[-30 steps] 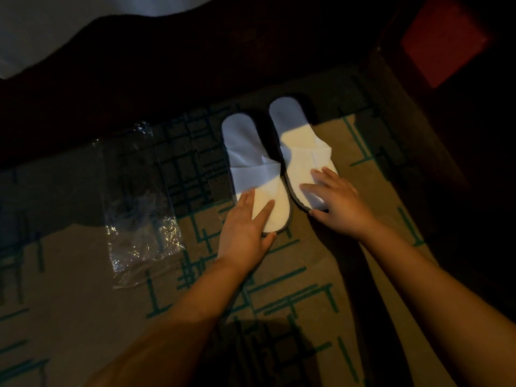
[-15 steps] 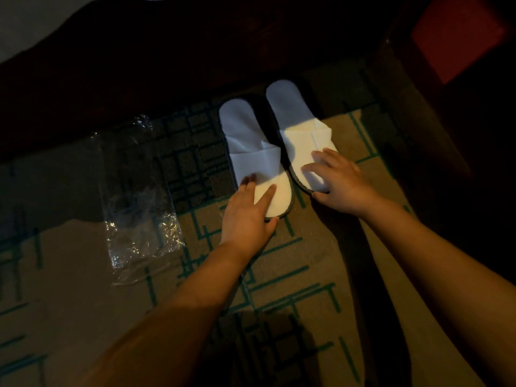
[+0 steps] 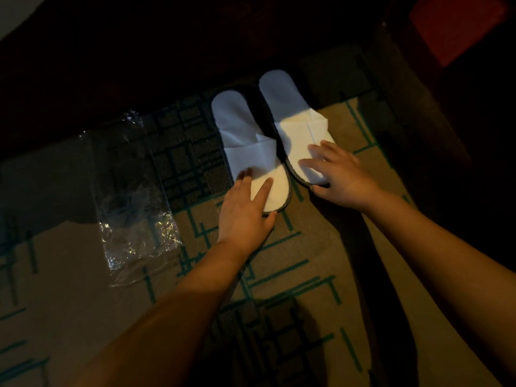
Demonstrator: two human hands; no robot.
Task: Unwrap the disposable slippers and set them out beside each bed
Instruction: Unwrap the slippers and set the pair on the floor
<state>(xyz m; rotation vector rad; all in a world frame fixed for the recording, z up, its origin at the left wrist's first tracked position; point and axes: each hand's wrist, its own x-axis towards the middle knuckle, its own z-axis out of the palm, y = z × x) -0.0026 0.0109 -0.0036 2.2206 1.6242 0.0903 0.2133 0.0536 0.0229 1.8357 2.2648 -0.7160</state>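
Two white disposable slippers lie flat and side by side on the patterned carpet, heels toward the dark bed base (image 3: 139, 65). My left hand (image 3: 243, 213) holds the toe end of the left slipper (image 3: 237, 127), fingers on top and thumb at the sole's edge. My right hand (image 3: 340, 174) holds the toe end of the right slipper (image 3: 284, 99) the same way. The right slipper sits a little farther forward than the left. The empty clear plastic wrapper (image 3: 134, 208) lies crumpled on the carpet to the left, apart from both hands.
A strip of white bedding (image 3: 14, 9) shows at the top left above the bed base. A dark piece of furniture with a red panel (image 3: 460, 26) stands at the right. Tan carpet (image 3: 69, 275) with green lines runs to the frame's lower edge.
Both hands have slid the slippers a short way forward toward the bed base. The wrapper has stayed where it was.
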